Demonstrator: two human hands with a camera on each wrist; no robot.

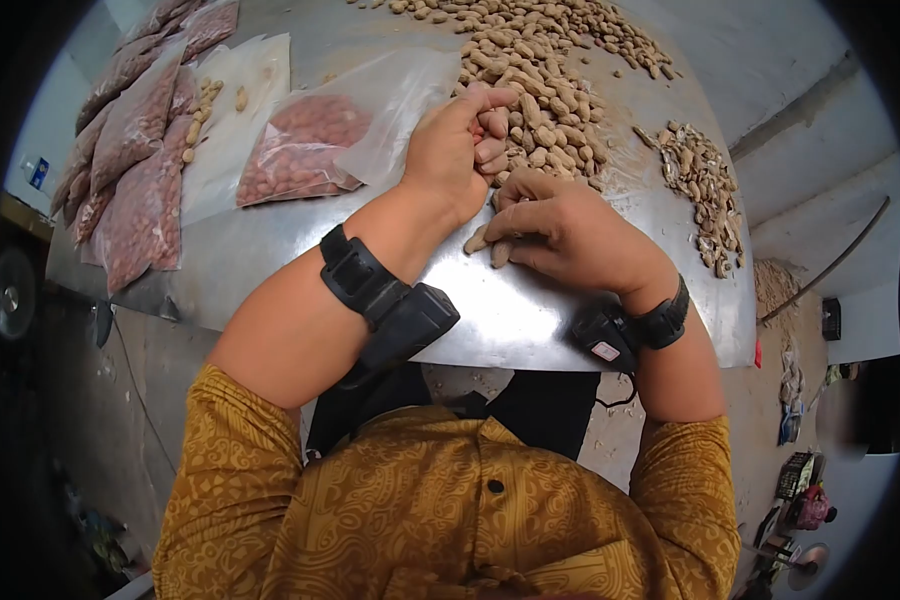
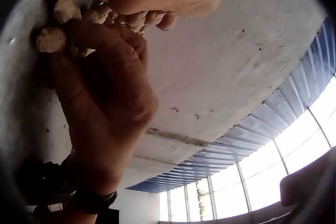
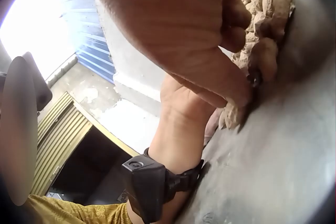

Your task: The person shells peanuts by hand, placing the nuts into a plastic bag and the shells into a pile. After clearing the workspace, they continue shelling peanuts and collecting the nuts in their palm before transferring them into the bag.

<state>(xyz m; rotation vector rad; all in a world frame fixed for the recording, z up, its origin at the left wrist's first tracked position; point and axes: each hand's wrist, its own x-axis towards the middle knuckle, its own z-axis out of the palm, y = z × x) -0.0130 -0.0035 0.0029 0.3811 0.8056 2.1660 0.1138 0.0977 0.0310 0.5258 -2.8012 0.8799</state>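
Note:
Unshelled peanuts point(image 1: 535, 100) lie heaped on the metal table, beyond and beside both hands. The left hand point(image 1: 445, 155) is at the near edge of this heap, fingers curled inward; its palm is hidden, so I cannot tell whether anything is inside. Just right of it, the right hand point(image 1: 580, 235) bends low over the table and pinches a peanut point(image 1: 477, 240) with thumb and fingers. Another peanut point(image 1: 500, 252) sits against those fingertips. In the left wrist view, two peanut ends point(image 2: 51, 40) show at the right hand's point(image 2: 105, 98) fingertips.
Clear bags of reddish kernels point(image 1: 305, 150) lie at the left, more of them point(image 1: 135, 150) stacked farther out. A few peanuts point(image 1: 202, 110) rest on a flat empty bag point(image 1: 230, 160). Broken shells point(image 1: 705, 185) form a pile at the right, near the table edge.

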